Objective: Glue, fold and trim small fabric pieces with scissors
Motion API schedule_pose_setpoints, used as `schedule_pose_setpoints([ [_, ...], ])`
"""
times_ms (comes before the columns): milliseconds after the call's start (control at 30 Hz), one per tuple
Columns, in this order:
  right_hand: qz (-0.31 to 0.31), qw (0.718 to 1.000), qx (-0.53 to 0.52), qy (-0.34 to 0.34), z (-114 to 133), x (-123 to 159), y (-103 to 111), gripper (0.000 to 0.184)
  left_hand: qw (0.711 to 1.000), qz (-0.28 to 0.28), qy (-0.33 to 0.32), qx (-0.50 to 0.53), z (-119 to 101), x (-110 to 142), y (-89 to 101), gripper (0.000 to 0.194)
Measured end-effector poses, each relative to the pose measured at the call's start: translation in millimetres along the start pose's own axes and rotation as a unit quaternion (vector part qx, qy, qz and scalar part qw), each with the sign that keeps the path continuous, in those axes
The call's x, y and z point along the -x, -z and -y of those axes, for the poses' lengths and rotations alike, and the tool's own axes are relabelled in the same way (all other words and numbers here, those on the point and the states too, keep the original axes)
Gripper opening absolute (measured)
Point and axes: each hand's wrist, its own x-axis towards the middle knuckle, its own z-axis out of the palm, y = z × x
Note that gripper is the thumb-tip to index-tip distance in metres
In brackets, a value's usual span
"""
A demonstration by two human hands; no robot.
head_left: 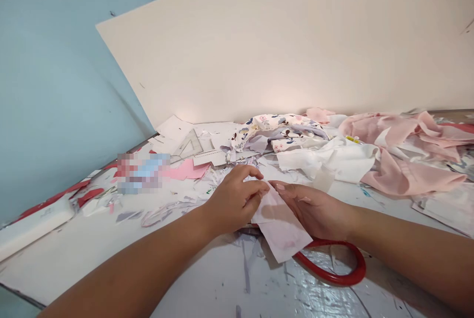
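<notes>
A pale lilac cloth strip (284, 239) is held up over the near middle of the bench (207, 286), between the two hands. Its upper edge is pinched by the left hand (237, 202), whose thumb and fingertips are brought together on it. The strip is backed on its right side by the right hand (320, 212), which is cupped; whether the cloth is gripped there cannot be told, since part of that hand is hidden.

As far as is shown, the strip has been cut to a narrow piece with fairly straight edges, and a cross edge partway down suggests that it has been folded or layered. No finished seam can be made out, so the handling of the piece is judged to be unfinished. The scissors (358, 271) are left on the bench by the right hand, with a red handle loop exposed and the blades not seen. Cutting is also attested by lilac scraps (165, 215) strewn to the left. At the far side, floral cloth (259, 123), white cloth (338, 157) and pink cloth (403, 172) are left in loose heaps.
</notes>
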Motion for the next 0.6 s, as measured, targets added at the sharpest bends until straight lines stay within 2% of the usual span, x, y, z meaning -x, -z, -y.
schedule_pose_setpoints([
  [300,-0.018,1.000,0.006,-0.008,0.2,0.1,-2.6,0.029,0.999,0.011,0.022,0.046,0.2,-0.7,-1.5,0.017],
  [467,-0.021,1.000,-0.011,-0.010,-0.3,-0.8,-1.6,0.016,0.990,0.012,0.106,0.088,-5.7,-2.1,0.9,0.014],
  [600,-0.044,0.999,-0.008,-0.019,0.0,-0.2,-2.8,0.023,0.981,0.002,0.162,0.107,-8.2,-3.0,1.4,0.014],
])
